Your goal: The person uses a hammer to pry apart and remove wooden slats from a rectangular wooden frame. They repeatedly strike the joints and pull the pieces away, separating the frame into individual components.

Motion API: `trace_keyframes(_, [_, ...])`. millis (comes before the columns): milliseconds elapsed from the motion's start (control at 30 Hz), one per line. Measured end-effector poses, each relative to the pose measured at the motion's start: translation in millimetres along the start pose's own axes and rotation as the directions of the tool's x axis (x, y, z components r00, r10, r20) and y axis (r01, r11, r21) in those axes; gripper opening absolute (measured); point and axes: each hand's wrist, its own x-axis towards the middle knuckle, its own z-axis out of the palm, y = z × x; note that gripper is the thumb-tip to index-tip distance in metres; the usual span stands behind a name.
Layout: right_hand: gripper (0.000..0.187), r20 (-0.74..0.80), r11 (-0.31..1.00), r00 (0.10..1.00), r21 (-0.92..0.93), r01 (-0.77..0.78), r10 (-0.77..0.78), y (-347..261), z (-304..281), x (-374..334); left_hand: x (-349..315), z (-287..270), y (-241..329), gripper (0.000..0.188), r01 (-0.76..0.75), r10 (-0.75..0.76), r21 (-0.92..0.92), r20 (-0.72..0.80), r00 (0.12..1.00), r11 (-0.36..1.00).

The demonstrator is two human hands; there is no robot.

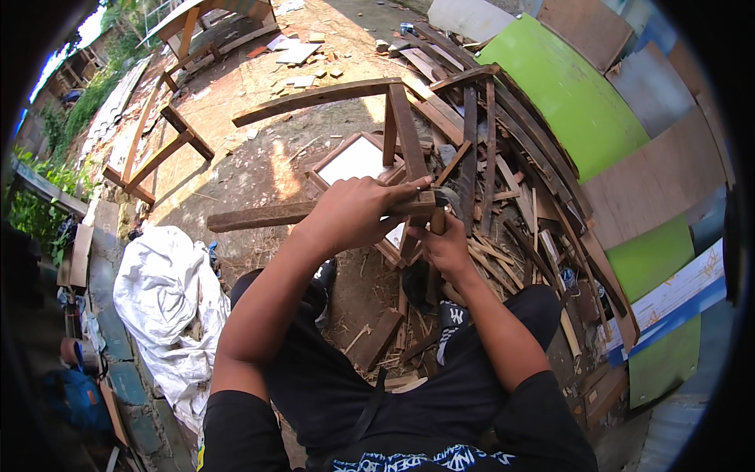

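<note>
Left hand is closed over a dark plank held level above the dirt ground. Right hand grips a hammer at the plank's end. Advice: brace the plank firmly and keep fingers off the hammer's head; scrap wood crowds the right.

Dark brown weathered wooden frame. Bright green curved panel; white crumpled sack. Black trousers; blue-and-white striped board.

Hammer mostly hidden behind left hand.
</note>
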Motion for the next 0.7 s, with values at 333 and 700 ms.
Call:
trace_keyframes(333, [0.027,-0.007,1.000,1.000,-0.001,-0.001,0.001,-0.9,0.5,4.5,-5.6,6.7,0.4,0.069,-0.035,0.036,0.021,-0.074,0.997,0.999])
trace_keyframes(700, [0.028,0.035,1.000,0.999,-0.003,-0.002,0.003,-0.3,-2.1,3.6,-5.0,-0.4,-1.6,0.069,-0.006,0.008,0.113,-0.017,1.000,0.994])
